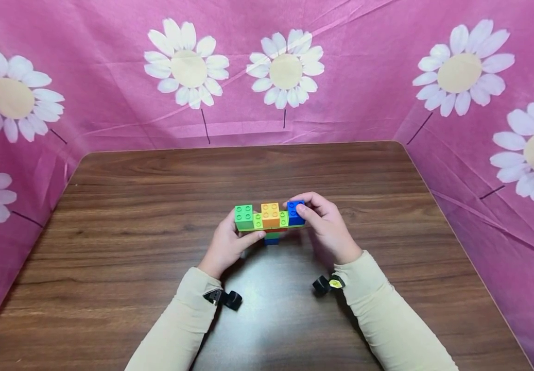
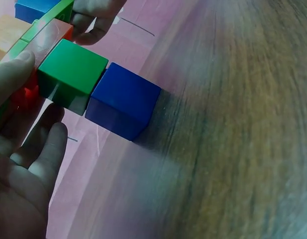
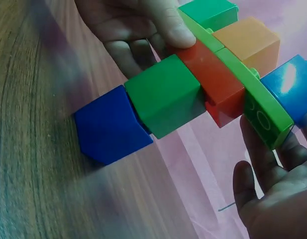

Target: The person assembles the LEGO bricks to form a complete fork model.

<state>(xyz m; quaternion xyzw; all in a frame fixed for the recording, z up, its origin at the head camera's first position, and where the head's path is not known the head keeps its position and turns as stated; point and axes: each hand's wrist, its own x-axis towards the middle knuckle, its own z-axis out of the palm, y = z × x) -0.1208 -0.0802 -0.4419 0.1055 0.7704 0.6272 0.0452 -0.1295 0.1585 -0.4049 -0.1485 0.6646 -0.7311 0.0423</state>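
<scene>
A T-shaped build of toy building bricks stands at the table's middle, on a column of a blue brick (image 3: 111,127), a green brick (image 3: 165,97) and a red brick (image 3: 208,69). Lime-green bricks (image 3: 265,122) form the crossbar. Along its top sit a green brick (image 1: 243,217), an orange brick (image 1: 270,211) and, at the right end, another blue brick (image 1: 295,217). My left hand (image 1: 225,243) grips the bar's left side, thumb against the red brick. With thumb on top and fingers behind, my right hand (image 1: 332,229) holds the right-end blue brick.
The brown wood-grain table (image 1: 146,206) spreads around both hands. Behind it and along both sides hangs a pink cloth (image 1: 109,67) printed with white flowers. Black wrist cameras (image 1: 233,300) are strapped over the light sleeves (image 1: 387,309).
</scene>
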